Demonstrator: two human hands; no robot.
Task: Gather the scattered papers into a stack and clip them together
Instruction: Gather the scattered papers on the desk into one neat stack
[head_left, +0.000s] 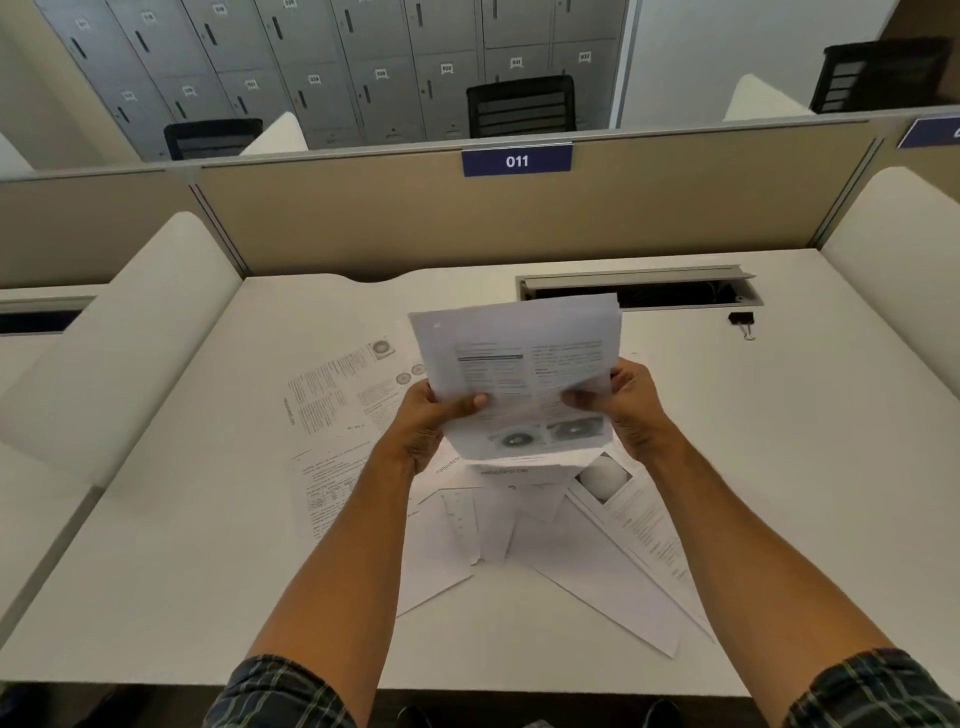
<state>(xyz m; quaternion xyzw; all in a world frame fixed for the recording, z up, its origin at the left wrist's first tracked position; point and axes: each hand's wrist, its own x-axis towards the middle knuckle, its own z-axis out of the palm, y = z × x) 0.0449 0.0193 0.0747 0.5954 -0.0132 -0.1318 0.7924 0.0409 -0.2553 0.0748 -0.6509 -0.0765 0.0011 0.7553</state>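
Here's the bundle of papers (519, 374), lifted clear of the worktop (208, 519) and tipped up toward the camera, printed side facing the person. It looks like only a few sheets so far, their top edges slightly stepped rather than flush. Holding them upright like this reads as a squaring-up grip: both sides pinched so the sheets can be tapped or shuffled level.

The left hand (431, 421) clamps the bundle's left edge, thumb lying across the front of the page and fingers curled behind. The right hand (631, 405) does the same on the right edge, thumb on the printed face, fingers wrapped round the back. So the bundle sits squarely between the two hands, gripped by both, its lower edge hanging just above the sheets underneath.

And there's plenty left down there. The loose sheets (343, 415) lie fanned across the worktop, some to the left of the left forearm, more directly under the bundle, and others angled off beneath the right forearm toward the near edge. They overlap at odd angles, so by my reckoning the gathering is only partly done.

Out at the far right, the binder clip (742, 321) lies alone on the worktop, just in front of the cable tray (639, 291), well apart from both hands. Untouched, waiting its turn: the clipping looks some way off yet.
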